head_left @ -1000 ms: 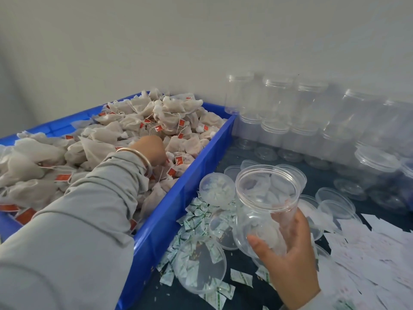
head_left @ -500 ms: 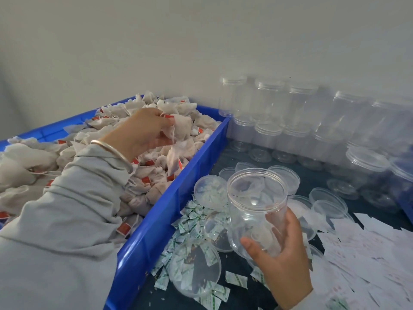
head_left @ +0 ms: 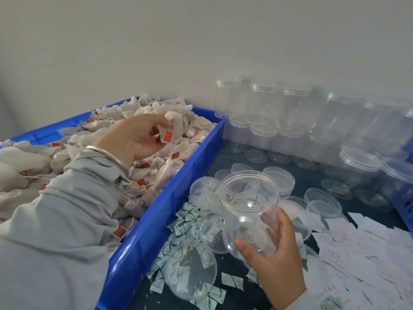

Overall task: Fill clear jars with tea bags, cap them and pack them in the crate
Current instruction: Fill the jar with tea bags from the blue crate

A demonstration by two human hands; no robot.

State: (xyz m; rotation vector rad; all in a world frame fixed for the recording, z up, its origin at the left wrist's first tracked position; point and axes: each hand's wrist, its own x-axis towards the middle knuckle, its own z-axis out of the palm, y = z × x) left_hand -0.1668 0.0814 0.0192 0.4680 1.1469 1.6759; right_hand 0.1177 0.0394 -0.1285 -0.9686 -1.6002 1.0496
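The right hand [head_left: 277, 249] grips an open clear jar [head_left: 249, 211] just right of the blue bin [head_left: 156, 224], while the left hand [head_left: 136, 136] pinches tea bags [head_left: 173, 128] lifted above the bin's heap. This jar looks nearly empty, so filling, capping and packing all remain. The bin's right wall stands between bags and jar, with loose lids [head_left: 190, 268] crowding the table beside it.

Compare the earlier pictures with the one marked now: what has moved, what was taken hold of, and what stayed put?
The left hand, buried in the blue bin a second ago, has risen clear of the heap, pinching tea bags by fingers and thumb, one dangling below on its string. The right hand still grips the open clear jar over the table; loose lids and sachets lie unchanged.
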